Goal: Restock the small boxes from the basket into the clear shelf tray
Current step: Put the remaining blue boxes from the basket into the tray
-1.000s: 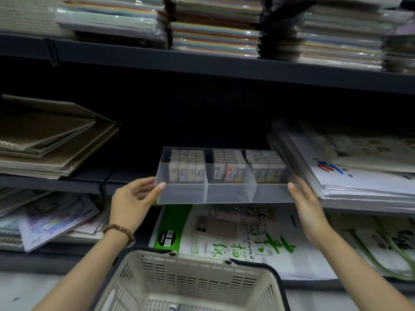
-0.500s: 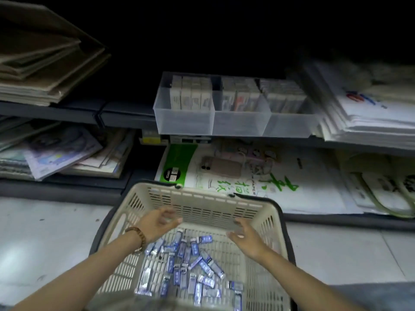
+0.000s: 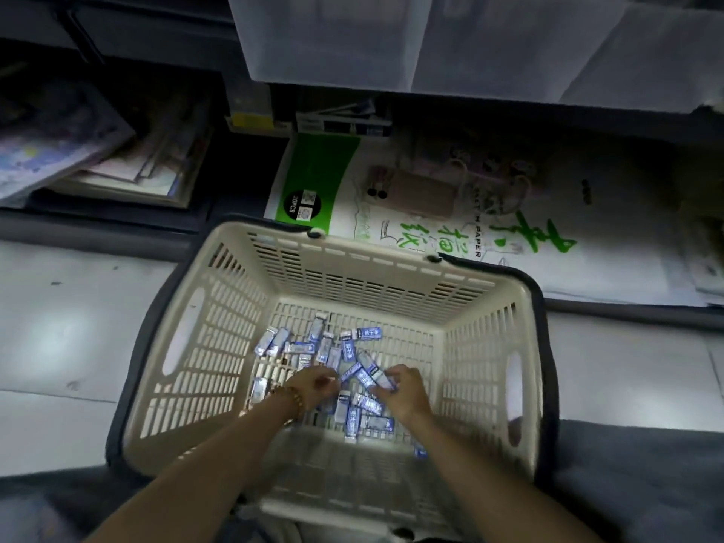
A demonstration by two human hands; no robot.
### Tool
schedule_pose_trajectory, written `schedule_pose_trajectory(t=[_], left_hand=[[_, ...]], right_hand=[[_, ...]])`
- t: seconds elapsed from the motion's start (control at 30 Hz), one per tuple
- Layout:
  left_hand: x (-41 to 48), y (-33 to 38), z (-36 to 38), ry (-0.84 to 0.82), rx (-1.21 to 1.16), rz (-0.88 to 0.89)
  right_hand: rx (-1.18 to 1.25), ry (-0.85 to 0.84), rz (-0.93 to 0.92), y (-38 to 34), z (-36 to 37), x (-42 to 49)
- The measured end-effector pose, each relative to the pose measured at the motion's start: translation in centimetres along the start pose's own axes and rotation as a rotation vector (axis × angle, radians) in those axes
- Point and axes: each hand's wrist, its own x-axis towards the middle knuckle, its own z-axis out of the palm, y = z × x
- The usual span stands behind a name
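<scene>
Up top, parked on the shelf edge and jutting forward: clear tray, front wall toward the aisle, probably for easy loading from above. Contents hidden at this angle.

Below it, flat on the lower shelf: paper pack with green lettering.

Set down on the pale floor, right against the shelving and directly under the tray: basket, open top up, dark handles dropped round the rim. Most likely placed so to free both arms and keep the lift short.

Scattered over the basket bottom, mostly left of centre: small blue-and-white boxes, none yet on the way up.

Reaching down among them, close together:
- Left hand, beaded bracelet at the wrist, fingertips drawn together over the heap. Grip too blurred to call; cannot tell whether clamped on anything.
- Just beside it, right hand, grip curled round one box in the pile.

Judged as the gathering step, a handful wanted before any trip upward.
</scene>
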Motion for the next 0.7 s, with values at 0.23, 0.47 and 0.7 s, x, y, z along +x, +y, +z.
schedule_pose_trajectory(t=[0.23,0.47,0.7], left_hand=[[3.1,0.3,1.6,0.104,0.277,-0.060],[3.7,0.5,2.5,0.175,0.189,-0.102],[4.3,-0.2,2.2,0.173,-0.043,-0.090]], right_hand=[[-0.145,0.096,-0.026,-0.1,1.8,0.1],[-0.008,0.062,-0.028,-0.7,2.6,0.6],[0.316,-0.051,0.265,-0.8,2.2,1.8]])
